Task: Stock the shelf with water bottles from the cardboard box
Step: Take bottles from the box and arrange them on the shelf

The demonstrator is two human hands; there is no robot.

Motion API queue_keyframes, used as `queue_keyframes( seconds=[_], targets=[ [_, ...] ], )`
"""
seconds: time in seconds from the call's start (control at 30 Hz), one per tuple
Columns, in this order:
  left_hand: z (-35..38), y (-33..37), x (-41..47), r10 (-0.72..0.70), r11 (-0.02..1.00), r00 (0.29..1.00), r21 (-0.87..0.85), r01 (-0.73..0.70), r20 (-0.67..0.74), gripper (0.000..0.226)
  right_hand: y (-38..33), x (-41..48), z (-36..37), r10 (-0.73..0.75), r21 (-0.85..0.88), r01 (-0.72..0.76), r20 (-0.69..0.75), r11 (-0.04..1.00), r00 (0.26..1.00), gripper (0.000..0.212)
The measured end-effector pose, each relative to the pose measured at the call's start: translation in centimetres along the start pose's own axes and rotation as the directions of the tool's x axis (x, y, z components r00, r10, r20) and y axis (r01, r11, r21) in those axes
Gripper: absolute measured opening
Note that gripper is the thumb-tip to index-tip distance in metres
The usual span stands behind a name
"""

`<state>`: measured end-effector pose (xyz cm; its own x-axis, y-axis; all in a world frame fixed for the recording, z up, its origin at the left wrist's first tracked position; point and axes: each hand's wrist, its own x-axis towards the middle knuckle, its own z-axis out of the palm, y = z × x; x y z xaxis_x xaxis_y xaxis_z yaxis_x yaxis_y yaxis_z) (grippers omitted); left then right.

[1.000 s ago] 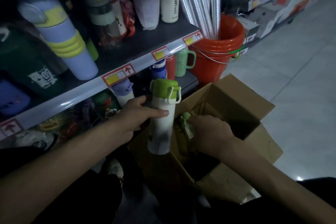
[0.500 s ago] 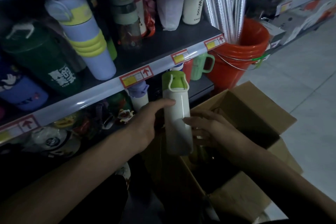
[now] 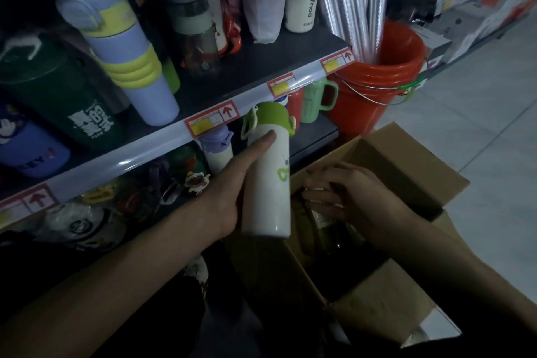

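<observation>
While the left hand (image 3: 231,183) is gripping a white bottle (image 3: 270,197) upright, the shelf edge (image 3: 139,158) is sitting right behind it. Right hand (image 3: 357,197) is curling into the cardboard box (image 3: 406,160), grip unclear.

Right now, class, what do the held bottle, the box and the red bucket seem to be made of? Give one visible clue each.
White bottle: glossy coated metal or plastic, judging by its sheen; lid matte green plastic. Cardboard box: dull brown card, creased flaps. Red bucket: probably moulded plastic, smooth with even colour.
</observation>
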<state>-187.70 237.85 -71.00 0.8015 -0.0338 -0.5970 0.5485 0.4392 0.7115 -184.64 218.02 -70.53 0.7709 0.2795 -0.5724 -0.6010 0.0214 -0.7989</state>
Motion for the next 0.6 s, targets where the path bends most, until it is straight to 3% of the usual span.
queue_keyframes(
  seconds=[0.2, 0.37, 0.53, 0.6],
  targets=[
    [0.8, 0.1, 0.0, -0.002, 1.0, 0.996, 0.006, 0.002, 0.085, 0.055, 0.8, -0.9, 0.2, 0.007, -0.062, -0.009, -0.031, 0.998, 0.999, 0.018],
    [1.0, 0.4, -0.3, 0.047, 0.998, 0.995, -0.053, -0.042, 0.089, 0.066, 1.5, -1.5, 1.2, 0.02, -0.047, -0.018, 0.04, 0.999, 0.999, 0.024],
    [1.3, 1.1, -0.5, 0.12, 0.993, 0.989, -0.019, -0.119, 0.084, 0.04, 1.1, -1.9, 0.9, -0.022, 0.0, 0.022, 0.124, 1.0, 0.992, 0.028],
    [1.2, 1.2, -0.7, 0.071, 0.997, 0.993, -0.036, -0.068, 0.092, 0.053, 0.8, -2.2, 0.8, -0.046, 0.006, 0.046, 0.143, 0.999, 0.989, 0.031]
  ],
)
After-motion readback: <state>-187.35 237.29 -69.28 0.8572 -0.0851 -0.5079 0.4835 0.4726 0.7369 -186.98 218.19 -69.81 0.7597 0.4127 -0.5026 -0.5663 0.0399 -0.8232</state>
